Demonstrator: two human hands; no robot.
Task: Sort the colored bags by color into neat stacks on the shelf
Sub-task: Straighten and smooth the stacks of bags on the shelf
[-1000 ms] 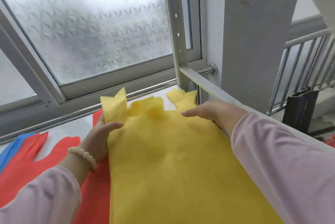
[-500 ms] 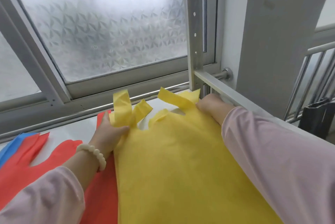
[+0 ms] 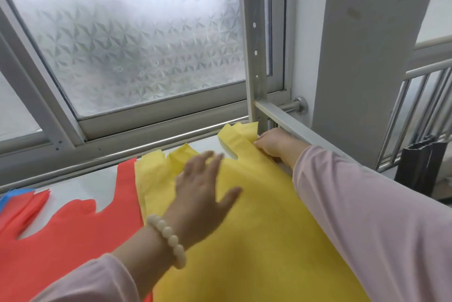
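Smoothing is the step in hand, we judge: our left hand [image 3: 200, 194] lies flat on the top yellow bag [image 3: 256, 240], fingers straight and spread, while our right hand [image 3: 274, 142] curls its fingers on the base of the far handle [image 3: 234, 135], near the metal upright [image 3: 254, 57]. That bag sits at the right of the shelf [image 3: 80, 186], touching the red bags [image 3: 61, 240] — blue bags [image 3: 9, 195] show far left. We should anchor that corner and sweep outward, flattening the crumpled handles and squaring edges — without dragging yellow over red.
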